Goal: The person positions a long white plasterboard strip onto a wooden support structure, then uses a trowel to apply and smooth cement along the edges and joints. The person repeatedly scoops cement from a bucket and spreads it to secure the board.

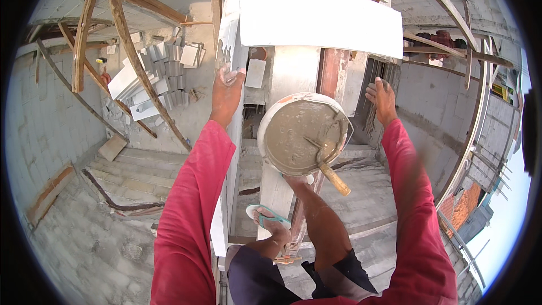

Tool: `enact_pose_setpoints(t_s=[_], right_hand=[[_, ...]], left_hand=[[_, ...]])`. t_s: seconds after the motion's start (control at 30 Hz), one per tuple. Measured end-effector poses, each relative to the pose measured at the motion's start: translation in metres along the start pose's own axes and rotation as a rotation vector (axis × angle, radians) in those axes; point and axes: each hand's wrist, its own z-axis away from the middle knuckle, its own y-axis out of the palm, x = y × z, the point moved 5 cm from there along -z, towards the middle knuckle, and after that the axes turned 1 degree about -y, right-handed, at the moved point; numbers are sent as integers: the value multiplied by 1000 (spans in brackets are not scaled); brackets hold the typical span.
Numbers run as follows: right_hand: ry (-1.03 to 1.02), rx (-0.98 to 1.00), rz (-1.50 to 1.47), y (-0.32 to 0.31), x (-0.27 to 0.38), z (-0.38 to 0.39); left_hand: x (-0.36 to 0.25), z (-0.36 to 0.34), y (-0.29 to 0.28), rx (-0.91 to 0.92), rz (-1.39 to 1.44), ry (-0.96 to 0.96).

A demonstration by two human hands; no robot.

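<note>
My left hand [227, 95] is raised beside the left edge of a narrow upright wall, its fingers loosely bent and dusty, holding nothing. Out to the right, my right hand [383, 101] hangs with its fingers half curled and apart, also without anything in it. Between and slightly below them stands a bucket [264, 142] of wet grey mortar [291, 135]. A trowel [334, 178] rests in it, blade partly sunk, wooden handle leaning over the near rim. Just beyond my hands, a large white block [322, 17] lies across the planks, touched by neither hand.
My sandalled foot [268, 217] stands on a narrow plank platform [278, 197] high above a block-paved surface [135, 169]. Wooden poles [132, 51] slant up on the left, near a pile of pale blocks [164, 73]. More timber [446, 3] crosses at the right.
</note>
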Motion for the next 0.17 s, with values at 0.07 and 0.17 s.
enact_pose_setpoints(t_s=[0.07, 0.17], right_hand=[[90, -84, -272, 3, -10, -58], [88, -113, -599, 17, -11, -113]], left_hand=[[-11, -35, 25, -1, 120, -53], [-33, -72, 49, -31, 105, 53]])
